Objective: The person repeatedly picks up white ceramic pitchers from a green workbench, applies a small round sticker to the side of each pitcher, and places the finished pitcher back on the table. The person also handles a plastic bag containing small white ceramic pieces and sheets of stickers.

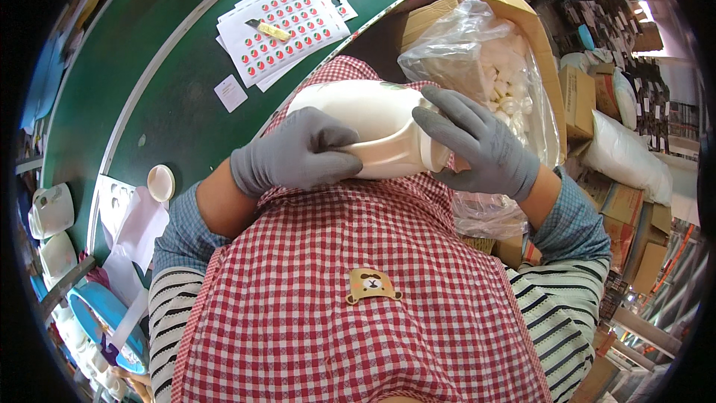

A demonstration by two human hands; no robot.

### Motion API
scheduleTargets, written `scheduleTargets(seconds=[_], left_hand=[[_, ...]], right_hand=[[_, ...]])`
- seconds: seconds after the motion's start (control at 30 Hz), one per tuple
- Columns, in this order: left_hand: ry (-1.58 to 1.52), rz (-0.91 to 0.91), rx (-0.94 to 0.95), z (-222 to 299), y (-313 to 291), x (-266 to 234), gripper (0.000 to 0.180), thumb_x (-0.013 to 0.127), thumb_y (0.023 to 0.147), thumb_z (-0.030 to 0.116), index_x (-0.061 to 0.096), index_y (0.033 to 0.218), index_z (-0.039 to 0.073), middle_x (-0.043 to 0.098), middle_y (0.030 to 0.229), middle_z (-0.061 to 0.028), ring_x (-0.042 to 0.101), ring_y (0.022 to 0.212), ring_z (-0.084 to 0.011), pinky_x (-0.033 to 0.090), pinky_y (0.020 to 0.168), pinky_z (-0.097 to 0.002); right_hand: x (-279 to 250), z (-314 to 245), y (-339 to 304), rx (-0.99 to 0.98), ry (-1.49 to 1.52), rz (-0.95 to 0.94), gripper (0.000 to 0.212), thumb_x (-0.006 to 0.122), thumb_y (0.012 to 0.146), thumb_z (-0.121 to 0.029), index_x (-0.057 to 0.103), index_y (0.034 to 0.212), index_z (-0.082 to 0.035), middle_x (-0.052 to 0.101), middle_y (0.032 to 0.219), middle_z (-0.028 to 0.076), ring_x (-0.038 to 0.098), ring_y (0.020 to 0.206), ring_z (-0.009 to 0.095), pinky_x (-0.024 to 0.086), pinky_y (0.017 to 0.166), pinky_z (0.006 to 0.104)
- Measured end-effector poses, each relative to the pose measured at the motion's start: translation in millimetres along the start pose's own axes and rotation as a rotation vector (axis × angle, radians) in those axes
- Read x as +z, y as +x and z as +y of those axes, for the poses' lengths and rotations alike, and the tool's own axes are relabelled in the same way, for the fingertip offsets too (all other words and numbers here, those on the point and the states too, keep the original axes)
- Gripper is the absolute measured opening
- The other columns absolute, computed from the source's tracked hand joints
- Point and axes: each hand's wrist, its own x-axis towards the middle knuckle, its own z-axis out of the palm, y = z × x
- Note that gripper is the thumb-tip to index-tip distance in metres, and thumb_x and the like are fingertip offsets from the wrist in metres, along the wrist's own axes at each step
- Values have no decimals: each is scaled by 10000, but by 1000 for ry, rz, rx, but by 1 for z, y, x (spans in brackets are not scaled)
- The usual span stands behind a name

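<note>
A white plastic jug (373, 110) lies on its side in front of my apron, its handle (386, 148) toward me. My left hand (298, 151), in a grey glove, is closed round the handle's left end. At the jug's right end is a round white lid (432, 152). My grey-gloved right hand (483, 142) is curled over that lid, fingers on the far side and thumb underneath. Part of a printed pattern shows on the jug's far side.
Sticker sheets (317, 11) with a yellow cutter knife (270, 30) lie on the green table (164, 52). A small white card (230, 94) and a round lid (161, 183) are nearer. At right stands a carton (548, 52) with a plastic bag of white parts (507, 89).
</note>
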Motion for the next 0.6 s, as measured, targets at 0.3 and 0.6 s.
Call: scheduleTargets(seconds=[0.3,0.6], left_hand=[[-63,172,-36,-1,8,6,225,669,839,195,658,765,-17,504,583,20,431,507,-67,340,461,-252],[22,71,89,-7,6,14,173,674,845,141,664,765,-11,552,570,5,469,485,-67,365,455,-250]], right_hand=[[-9,-4,3,197,24,10,970,797,746,-374,284,1507,-57,358,1484,264,433,1332,431,409,1081,494],[42,-16,-20,260,79,182,906,725,804,-327,258,1496,26,332,1479,299,325,1394,458,252,1154,534]])
